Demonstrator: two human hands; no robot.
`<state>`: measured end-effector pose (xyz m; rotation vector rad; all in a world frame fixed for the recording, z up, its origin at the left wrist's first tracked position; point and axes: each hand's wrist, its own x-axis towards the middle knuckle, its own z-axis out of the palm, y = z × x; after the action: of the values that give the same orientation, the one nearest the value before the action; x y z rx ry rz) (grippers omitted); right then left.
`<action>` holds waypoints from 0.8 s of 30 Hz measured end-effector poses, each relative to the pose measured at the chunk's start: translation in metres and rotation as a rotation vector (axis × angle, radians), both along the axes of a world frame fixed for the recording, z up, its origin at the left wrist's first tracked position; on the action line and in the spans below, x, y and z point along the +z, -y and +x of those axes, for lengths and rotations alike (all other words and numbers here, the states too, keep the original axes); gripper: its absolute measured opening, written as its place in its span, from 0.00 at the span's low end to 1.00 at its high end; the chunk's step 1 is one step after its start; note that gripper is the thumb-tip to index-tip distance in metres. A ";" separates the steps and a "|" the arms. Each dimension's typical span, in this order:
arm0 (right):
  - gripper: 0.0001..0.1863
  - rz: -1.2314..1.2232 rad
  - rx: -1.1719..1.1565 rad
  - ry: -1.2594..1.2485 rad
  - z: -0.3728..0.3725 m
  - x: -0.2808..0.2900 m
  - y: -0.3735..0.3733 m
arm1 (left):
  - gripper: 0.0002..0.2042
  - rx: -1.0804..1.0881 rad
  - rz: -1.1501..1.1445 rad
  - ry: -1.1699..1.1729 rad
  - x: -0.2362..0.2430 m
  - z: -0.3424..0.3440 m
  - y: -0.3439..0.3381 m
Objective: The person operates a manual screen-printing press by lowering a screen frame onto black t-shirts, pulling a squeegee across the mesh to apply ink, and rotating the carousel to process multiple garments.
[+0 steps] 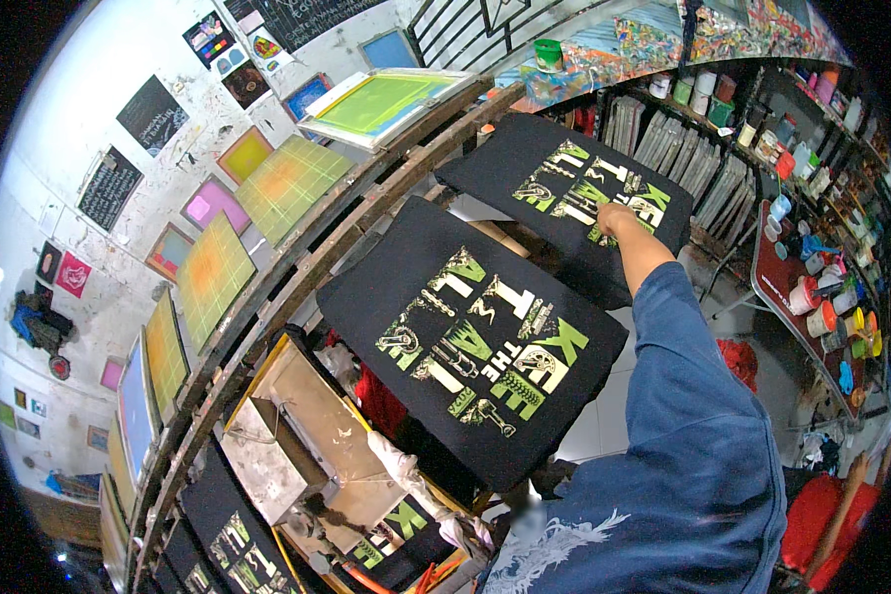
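Observation:
My right hand (616,219) reaches out to the far black T-shirt (489,162), which is laid flat and carries a green and white print of letters and tools. Its fingers are bent and drawn together at the print; whether anything is between them is hidden. Nearer to me lies a second black T-shirt (368,289) with the same print, flat and facing up. My left hand is out of view.
A long wooden rack (375,194) curves along the left, with printing screens (297,188) leaning on it. A metal heater-like box (272,460) stands lower left beside more printed shirts. At right are paint pots (804,295) on a table and a person in red (830,530).

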<state>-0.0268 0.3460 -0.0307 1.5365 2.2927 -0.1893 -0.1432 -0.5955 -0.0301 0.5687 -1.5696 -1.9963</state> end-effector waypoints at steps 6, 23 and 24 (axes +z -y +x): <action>0.22 -0.060 0.095 0.086 -0.017 0.025 0.017 | 0.28 -0.024 0.009 -0.003 0.001 0.008 0.014; 0.27 -0.230 1.062 -1.226 0.018 0.167 0.659 | 0.28 -0.275 -0.026 -0.132 0.022 0.051 0.044; 0.28 -0.132 1.045 -1.214 0.016 0.156 0.669 | 0.28 -0.284 -0.028 -0.156 0.009 0.048 0.048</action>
<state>-0.0112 -0.3229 0.1253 -0.1874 3.4559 -1.1455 -0.0955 -0.6432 -0.0215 0.1794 -1.6519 -2.1608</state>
